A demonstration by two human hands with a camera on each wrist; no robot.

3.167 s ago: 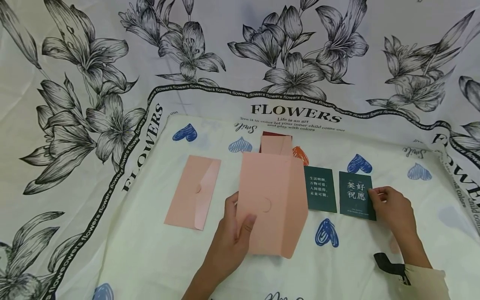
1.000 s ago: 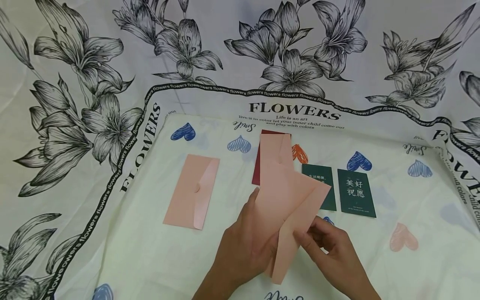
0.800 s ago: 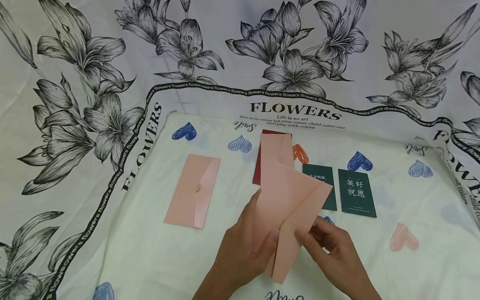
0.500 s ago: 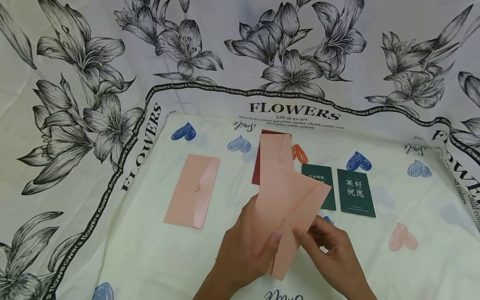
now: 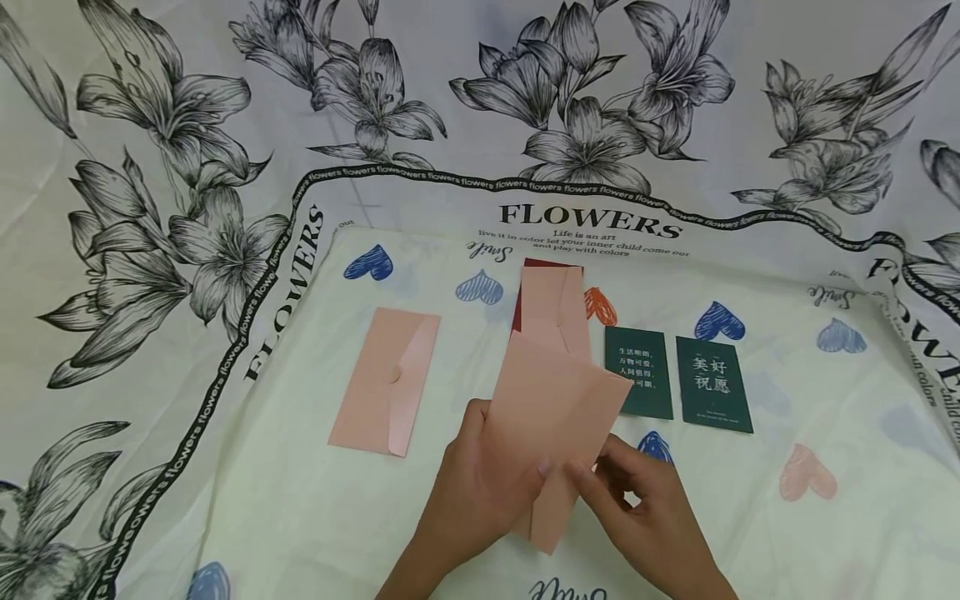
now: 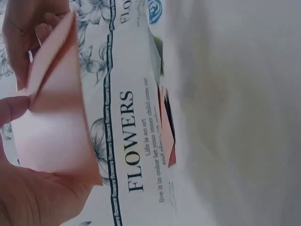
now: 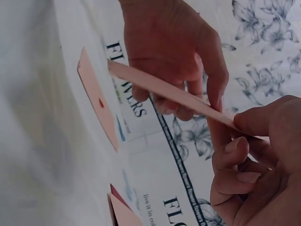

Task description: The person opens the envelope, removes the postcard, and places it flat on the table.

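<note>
Above the cloth, a pink envelope is held between both hands, tilted to the right, its long flap turned over the front. My left hand grips its left side, thumb pressed on the front. At the right edge my right hand pinches the flap between thumb and fingers. The right wrist view shows the envelope nearly edge-on. In the left wrist view the flap stands slightly lifted from the body near both thumbs. Whether anything is inside the envelope I cannot tell.
Another pink envelope lies at left. Behind the hands, a smaller pink envelope overlaps a dark red piece. Two dark green cards, one with several lines of text and one with larger characters, lie at right on the printed cloth.
My right hand has left the right green card and come to the envelope's flap. The flap, formerly spread open rightward, is folded over; lately the envelope has shifted slightly down and left.
</note>
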